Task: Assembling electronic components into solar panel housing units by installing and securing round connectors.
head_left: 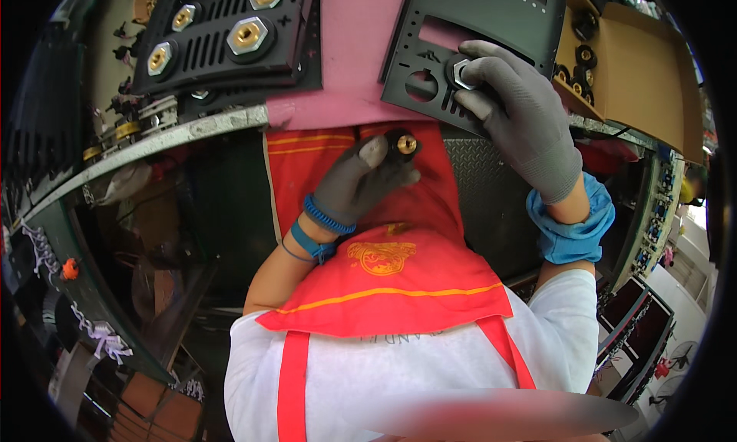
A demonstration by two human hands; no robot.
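My left hand [349,181], in a grey glove, is closed round a black round fitting with a brass centre [407,144], held in front of the red apron [430,185]. My right hand [526,116], gloved the same way, has its thumb and fingers closed on a silver hex nut [460,74]. The nut sits on a flat black metal panel [480,8] with slots and holes. Beside the nut, toward the near left, the panel has an open round hole [421,86]. My fingers cover part of the nut.
At the left lie stacked black panels [203,74] fitted with several hex nuts with brass centres. A pink mat [349,51] covers the bench between the panels. On the right, an open cardboard box [641,81] holds several black fittings [586,56]. The bench edge [192,127] runs before me.
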